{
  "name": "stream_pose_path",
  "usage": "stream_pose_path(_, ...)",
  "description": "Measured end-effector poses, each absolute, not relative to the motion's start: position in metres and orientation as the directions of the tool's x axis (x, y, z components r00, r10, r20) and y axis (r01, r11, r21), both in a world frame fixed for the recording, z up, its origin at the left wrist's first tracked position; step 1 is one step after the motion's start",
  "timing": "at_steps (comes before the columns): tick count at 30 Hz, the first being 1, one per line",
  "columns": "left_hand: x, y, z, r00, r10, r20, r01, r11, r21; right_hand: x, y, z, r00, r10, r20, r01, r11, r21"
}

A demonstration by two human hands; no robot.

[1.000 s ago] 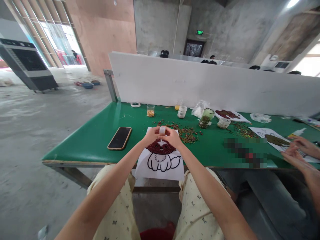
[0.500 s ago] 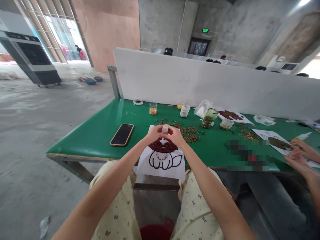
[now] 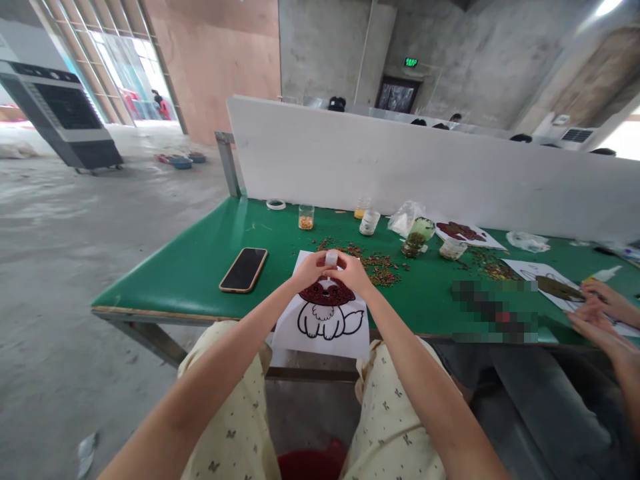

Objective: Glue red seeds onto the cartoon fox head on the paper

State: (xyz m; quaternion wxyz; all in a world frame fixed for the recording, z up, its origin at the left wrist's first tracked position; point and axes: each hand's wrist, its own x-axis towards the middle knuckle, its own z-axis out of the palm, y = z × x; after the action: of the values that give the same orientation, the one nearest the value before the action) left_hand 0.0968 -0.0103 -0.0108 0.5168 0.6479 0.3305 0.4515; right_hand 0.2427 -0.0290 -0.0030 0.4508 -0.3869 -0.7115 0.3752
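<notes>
My left hand [image 3: 309, 268] and my right hand [image 3: 351, 272] meet over the top of a paper drawing [image 3: 320, 333]. Between their curled fingers is a small whitish, blocky object [image 3: 331, 257]; most of it is covered, so its kind is unclear. The drawing shows an outlined animal with a bushy tail. Its head is filled with dark red-brown grains [image 3: 320, 294], while the body is plain white paper with black lines. The sheet's lower part hangs over the table's front edge above my lap. Just beyond my hands lie loose red and green grains [image 3: 383, 270].
On the green table [image 3: 185, 267] are a phone [image 3: 243, 269], a cup of orange-yellow bits [image 3: 306, 218], a white cup [image 3: 369, 223], a jar of green grains [image 3: 416, 239] and plastic bags. A white partition [image 3: 400, 160] stands behind. At right, a co-worker's hands [image 3: 600, 310] are over another drawing [image 3: 545, 280].
</notes>
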Motion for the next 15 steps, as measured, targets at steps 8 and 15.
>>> stream_pose_path(8, 0.0944, -0.0115, -0.0099, 0.385, 0.894, 0.228, -0.023, -0.238, 0.971, 0.2400, -0.0293, -0.0040, -0.295, 0.895, 0.334, 0.169, 0.393, -0.904)
stream_pose_path(15, 0.0934, -0.0091, -0.0114, 0.388, 0.892, 0.230, -0.026, -0.239, 0.971, 0.2413, -0.0294, -0.0033, -0.296, 0.894, 0.336, 0.207, 0.404, -0.891)
